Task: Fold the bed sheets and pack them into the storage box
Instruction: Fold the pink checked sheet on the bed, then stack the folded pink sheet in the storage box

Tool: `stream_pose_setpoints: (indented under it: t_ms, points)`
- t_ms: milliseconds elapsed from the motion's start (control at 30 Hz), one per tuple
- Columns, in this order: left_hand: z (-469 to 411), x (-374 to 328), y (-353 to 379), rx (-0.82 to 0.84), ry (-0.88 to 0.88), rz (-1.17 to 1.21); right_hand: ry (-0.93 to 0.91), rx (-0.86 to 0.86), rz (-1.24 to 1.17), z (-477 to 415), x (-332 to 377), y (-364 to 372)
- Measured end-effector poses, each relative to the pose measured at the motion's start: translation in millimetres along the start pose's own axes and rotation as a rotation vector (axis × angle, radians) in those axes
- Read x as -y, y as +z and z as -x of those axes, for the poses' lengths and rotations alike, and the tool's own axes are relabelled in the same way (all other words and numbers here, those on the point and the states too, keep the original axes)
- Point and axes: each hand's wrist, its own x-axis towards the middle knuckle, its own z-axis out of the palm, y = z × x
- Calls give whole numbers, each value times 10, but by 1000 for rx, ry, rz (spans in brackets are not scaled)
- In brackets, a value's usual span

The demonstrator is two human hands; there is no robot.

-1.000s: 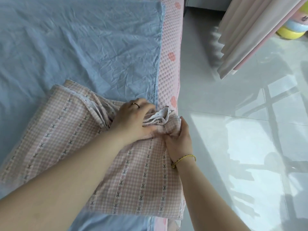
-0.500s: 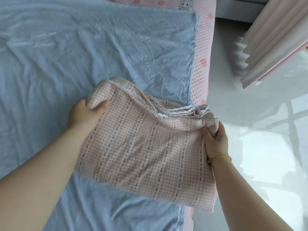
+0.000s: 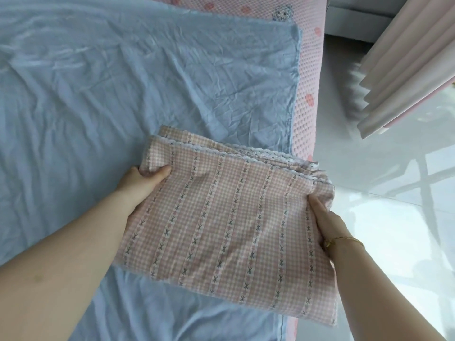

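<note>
Lifted off the bed [image 3: 307, 77], our folded sheet [image 3: 229, 217] spans crosswise; left hand [image 3: 145, 183] and right hand [image 3: 327, 225] grip opposite ends.

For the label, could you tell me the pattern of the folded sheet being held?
The folded sheet is pink gingham with flowered stripes; head view.

Folded sheet [image 3: 229, 232] over flat sheet [image 3: 123, 99] on bed [image 3: 307, 77]; floor [image 3: 381, 168] right.
</note>
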Motion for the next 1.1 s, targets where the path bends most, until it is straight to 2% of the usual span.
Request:
stream_pose_setpoints:
  t_ms: [67,133,233,367,500,700,867,967,1100]
  points:
    - [16,-22,-45,63,-42,95,97,131,-41,71,-66,-68]
    - [1,-32,-101,169,-111,162,149,193,-51,145,-125,-90]
    - [46,-95,-199,307,-160,229,128,117,-41,262,-93,-76]
    - [284,-193,-258,364,-135,368,57,34,-90,467,99,-136]
    - [657,-260,-381,303,-119,451,0,17,-94,904,325,-208]
    - [1277,-395,-1027,244,-20,568,-230,11,-113,1880,654,-302]
    - [1942,-397,-1593,181,79,585,-384,107,-138,2514,753,-239]
    - [2348,-275,-1913,82,132,660,-498,164,-131,2848,836,-153]
    - [2979,206,-2179,-113,69,790,-605,301,-81,3251,795,-34]
